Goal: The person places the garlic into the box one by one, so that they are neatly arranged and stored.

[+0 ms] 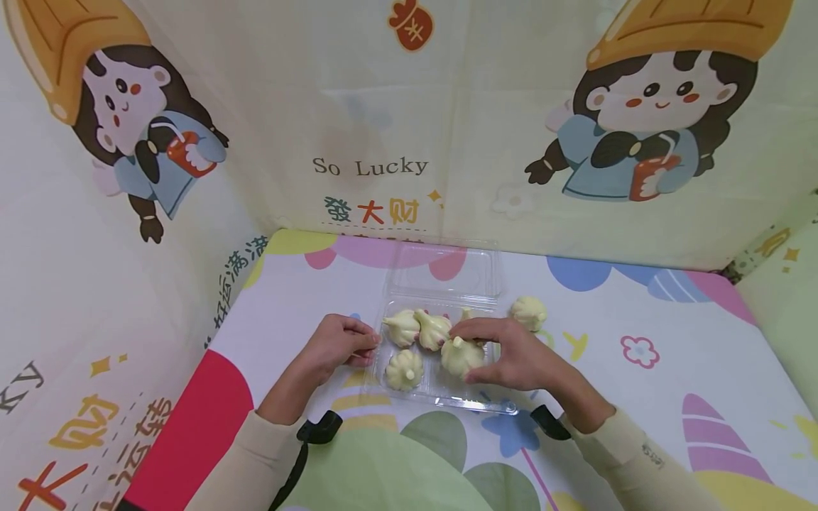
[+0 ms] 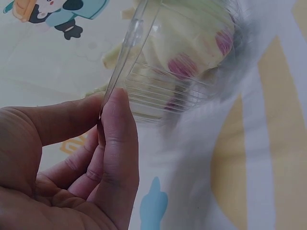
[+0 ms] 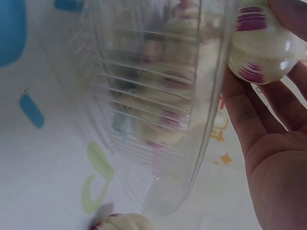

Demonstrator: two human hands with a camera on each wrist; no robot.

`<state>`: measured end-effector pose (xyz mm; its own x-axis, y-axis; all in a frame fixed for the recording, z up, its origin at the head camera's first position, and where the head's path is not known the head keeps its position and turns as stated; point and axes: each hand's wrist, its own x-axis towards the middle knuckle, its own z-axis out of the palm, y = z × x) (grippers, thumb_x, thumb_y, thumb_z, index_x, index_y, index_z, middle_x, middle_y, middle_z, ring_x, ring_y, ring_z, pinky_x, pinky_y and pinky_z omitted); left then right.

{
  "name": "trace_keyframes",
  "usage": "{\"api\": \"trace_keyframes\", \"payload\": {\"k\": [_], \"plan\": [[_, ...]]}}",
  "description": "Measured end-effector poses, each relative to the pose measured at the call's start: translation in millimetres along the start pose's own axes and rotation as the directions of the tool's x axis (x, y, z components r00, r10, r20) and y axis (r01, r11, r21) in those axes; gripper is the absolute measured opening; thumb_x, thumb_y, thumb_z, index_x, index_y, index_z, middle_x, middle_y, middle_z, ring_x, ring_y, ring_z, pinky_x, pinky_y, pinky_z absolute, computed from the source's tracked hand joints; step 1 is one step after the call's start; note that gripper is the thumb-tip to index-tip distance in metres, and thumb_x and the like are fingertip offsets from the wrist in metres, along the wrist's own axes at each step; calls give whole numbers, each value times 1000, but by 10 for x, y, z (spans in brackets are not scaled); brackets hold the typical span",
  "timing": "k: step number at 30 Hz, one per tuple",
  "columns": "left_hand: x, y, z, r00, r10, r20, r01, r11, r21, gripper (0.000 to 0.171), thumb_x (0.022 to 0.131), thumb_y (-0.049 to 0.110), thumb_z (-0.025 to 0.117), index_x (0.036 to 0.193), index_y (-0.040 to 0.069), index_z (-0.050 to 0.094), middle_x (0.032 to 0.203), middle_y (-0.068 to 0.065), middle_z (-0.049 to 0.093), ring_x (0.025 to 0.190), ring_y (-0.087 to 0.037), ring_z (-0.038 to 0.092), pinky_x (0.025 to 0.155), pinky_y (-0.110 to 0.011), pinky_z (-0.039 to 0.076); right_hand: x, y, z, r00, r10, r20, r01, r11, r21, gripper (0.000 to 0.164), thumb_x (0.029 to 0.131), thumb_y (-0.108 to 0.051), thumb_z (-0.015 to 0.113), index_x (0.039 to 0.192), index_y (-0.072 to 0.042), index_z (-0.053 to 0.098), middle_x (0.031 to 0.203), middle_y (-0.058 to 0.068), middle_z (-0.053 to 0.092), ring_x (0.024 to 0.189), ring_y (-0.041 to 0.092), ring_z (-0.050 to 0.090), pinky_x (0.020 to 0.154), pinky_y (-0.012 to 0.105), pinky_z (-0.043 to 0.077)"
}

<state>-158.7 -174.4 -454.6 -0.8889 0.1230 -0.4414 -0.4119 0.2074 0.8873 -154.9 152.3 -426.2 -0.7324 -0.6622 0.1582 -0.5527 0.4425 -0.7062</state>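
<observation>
A clear plastic clamshell box (image 1: 447, 403) lies with its lid (image 1: 444, 273) folded back, away from me. My left hand (image 1: 335, 346) pinches the box's left rim between thumb and forefinger, plain in the left wrist view. My right hand (image 1: 514, 353) grips a white garlic bulb (image 1: 461, 357) over the right half of the box; purple streaks mark this bulb (image 3: 264, 45) in the right wrist view. Inside the box sit a bulb at back left (image 1: 402, 328), one beside it (image 1: 433, 331) and one at front left (image 1: 404, 370). Another stem (image 1: 466, 312) shows behind my right fingers, its bulb mostly hidden.
One more garlic bulb (image 1: 529, 313) lies on the patterned tablecloth (image 1: 613, 404), just right of the box. A printed cloth backdrop (image 1: 473, 128) rises behind the table's far edge and along the left. Dark wrist straps (image 1: 322, 427) sit at both sleeves.
</observation>
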Motion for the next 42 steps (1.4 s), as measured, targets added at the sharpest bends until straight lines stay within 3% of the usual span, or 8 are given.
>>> {"api": "trace_keyframes", "payload": {"k": [9, 24, 31, 42], "plan": [[-2, -12, -9, 1000, -1, 7, 2, 1000, -23, 18, 95, 4, 73, 104, -11, 69, 73, -6, 69, 63, -10, 67, 61, -25, 65, 1, 1, 35, 1000, 4, 16, -3, 1000, -30, 59, 72, -17, 96, 127, -18, 73, 132, 0, 73, 125, 25, 68, 108, 40, 57], [-7, -9, -7, 1000, -3, 7, 4, 1000, -21, 18, 95, 4, 73, 104, -11, 68, 74, -6, 70, 62, -10, 68, 61, -26, 65, 28, 18, 108, 998, -67, 18, 66, 997, 29, 60, 70, -10, 96, 125, -16, 73, 129, 4, 74, 120, 21, 70, 101, 32, 60], [-9, 3, -8, 1000, -2, 12, 2, 1000, -19, 18, 95, 4, 73, 104, -10, 69, 73, -6, 69, 62, -10, 67, 61, -25, 64, 32, 15, 133, 999, -41, 34, 40, 999, 29, 59, 71, -11, 96, 125, -18, 73, 129, 2, 74, 121, 20, 68, 104, 29, 57], [-9, 3, -6, 1000, -5, 5, 6, 1000, -10, 18, 95, 5, 73, 104, -10, 69, 73, -6, 69, 61, -10, 67, 61, -25, 64, 44, -14, 170, 998, -14, 66, 14, 1000, 1, 58, 73, -16, 95, 126, -17, 73, 130, 2, 73, 124, 24, 67, 106, 33, 57]]}}
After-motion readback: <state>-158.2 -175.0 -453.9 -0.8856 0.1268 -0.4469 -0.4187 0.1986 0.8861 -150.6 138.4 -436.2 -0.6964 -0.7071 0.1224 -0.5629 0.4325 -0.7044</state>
